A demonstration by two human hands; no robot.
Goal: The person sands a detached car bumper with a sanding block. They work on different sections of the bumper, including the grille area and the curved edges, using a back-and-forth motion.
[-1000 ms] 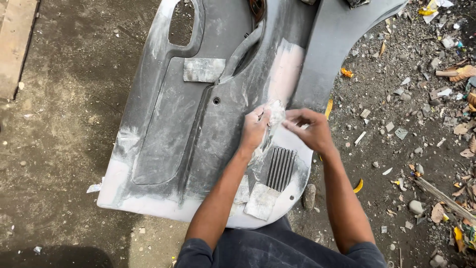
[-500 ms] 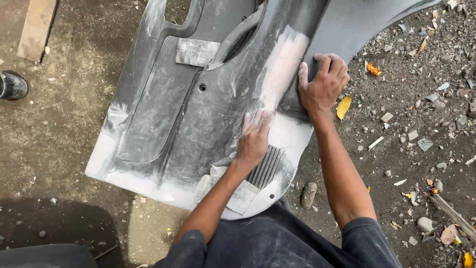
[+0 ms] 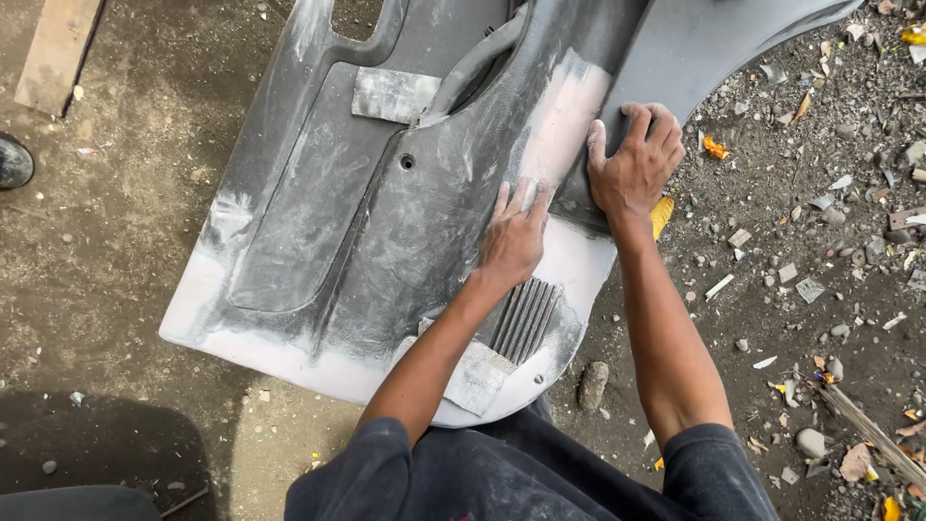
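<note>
On bare, dusty ground, seen from above, a large grey plastic door panel [image 3: 386, 203] lay flat in front of the person, its lower edge close to their knees. Pale filler and sanding dust streaked its surface, thickest along a light strip [image 3: 569, 116] running up the right side. A ribbed grille [image 3: 526, 318] sat near the bottom edge, and a square patch [image 3: 394, 95] of grey material was stuck near the top.

The left hand [image 3: 513, 236] lay flat on the panel, fingers together and extended, pressing at the foot of the pale strip; whether anything was under the palm could not be told. The right hand [image 3: 632, 164] was spread, fingers curled over the panel's right edge, gripping it. The two hands were apart, a little way from each other.

It looked like the smoothing stage, one hand rubbing while the other steadied. A further stroke would likely need firm, even pressure along the strip, with the edge held fast.

Gravel, litter and a small stone [image 3: 591, 384] lay to the right; a wooden plank [image 3: 58, 53] lay at upper left.
</note>
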